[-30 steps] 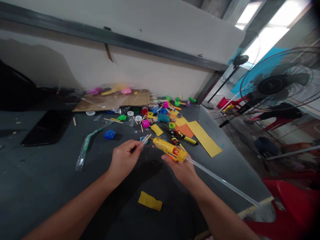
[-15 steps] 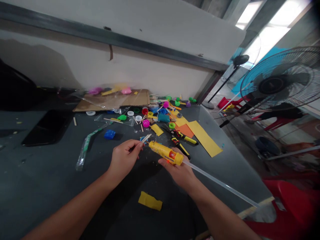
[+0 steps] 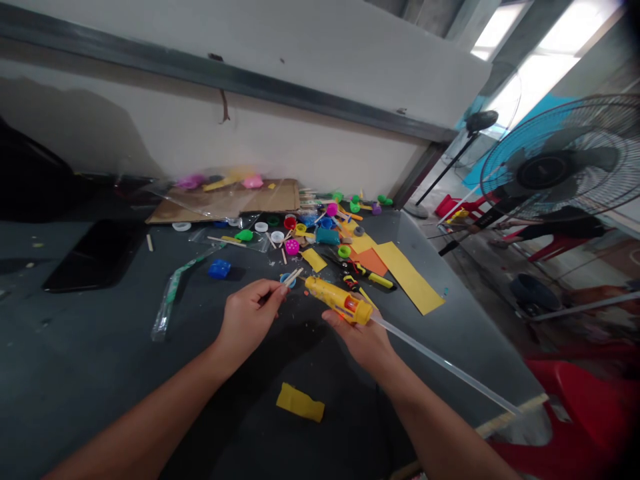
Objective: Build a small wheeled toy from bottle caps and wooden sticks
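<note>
Between thumb and fingers, my left hand [image 3: 254, 312] pinches a few short wooden sticks [image 3: 293, 275] that point up and to the right. A blue bottle cap [image 3: 287, 281] shows just behind the sticks. My right hand [image 3: 364, 337] is wrapped round a yellow glue gun [image 3: 334, 297], its nozzle aimed left at the sticks with a small gap between. A long clear glue stick [image 3: 445, 363] runs out of the gun's back end toward the lower right. Nearer me on the dark table [image 3: 225, 420] lies a scrap of yellow paper [image 3: 300, 402].
Pliers [image 3: 370, 275] with yellow-black handles and yellow paper strips [image 3: 410, 279] lie beyond the gun. Several bottle caps [image 3: 277, 237] and a cardboard sheet [image 3: 270, 197] are farther back. A phone [image 3: 93, 255] rests at left, with a blue cap [image 3: 219, 269] nearer. A fan [image 3: 545, 170] stands at right.
My right hand has drawn the glue gun slightly to the right, widening the gap between nozzle and sticks. My left hand has stayed almost in place, and more of the blue cap shows.
</note>
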`<state>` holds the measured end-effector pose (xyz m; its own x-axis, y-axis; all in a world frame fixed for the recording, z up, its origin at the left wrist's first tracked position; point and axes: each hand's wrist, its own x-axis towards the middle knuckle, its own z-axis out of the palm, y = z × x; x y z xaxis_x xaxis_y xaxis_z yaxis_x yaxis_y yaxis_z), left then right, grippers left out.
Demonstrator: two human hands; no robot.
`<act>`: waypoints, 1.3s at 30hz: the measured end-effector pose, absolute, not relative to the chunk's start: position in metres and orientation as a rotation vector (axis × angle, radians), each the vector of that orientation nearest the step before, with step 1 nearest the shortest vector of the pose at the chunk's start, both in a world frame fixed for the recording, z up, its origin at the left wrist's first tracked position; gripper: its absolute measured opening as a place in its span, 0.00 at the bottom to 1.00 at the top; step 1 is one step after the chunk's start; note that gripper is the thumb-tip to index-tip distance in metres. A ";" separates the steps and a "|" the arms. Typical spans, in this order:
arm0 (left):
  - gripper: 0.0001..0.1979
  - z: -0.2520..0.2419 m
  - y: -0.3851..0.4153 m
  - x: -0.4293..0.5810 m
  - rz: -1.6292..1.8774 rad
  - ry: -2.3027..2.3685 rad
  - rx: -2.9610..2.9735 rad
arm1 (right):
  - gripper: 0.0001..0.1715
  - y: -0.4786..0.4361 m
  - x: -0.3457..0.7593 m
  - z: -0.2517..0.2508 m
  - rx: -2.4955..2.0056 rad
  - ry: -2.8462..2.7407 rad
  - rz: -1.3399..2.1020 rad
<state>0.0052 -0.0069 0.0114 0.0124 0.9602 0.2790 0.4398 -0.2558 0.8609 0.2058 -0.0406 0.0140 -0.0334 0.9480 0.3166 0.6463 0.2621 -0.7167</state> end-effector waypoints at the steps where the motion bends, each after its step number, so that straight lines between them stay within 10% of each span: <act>1: 0.10 0.011 -0.007 0.005 1.211 1.437 1.745 | 0.12 -0.040 0.206 0.014 -1.473 -1.749 0.492; 39: 0.09 0.002 -0.005 0.003 1.170 1.472 1.860 | 0.15 -0.038 0.209 0.007 -1.466 -1.698 0.520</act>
<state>0.0031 -0.0053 0.0022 0.0506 0.9462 0.3196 0.5246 -0.2975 0.7977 0.2092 -0.0375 0.0066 0.0079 0.9512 0.3086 0.6149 0.2388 -0.7516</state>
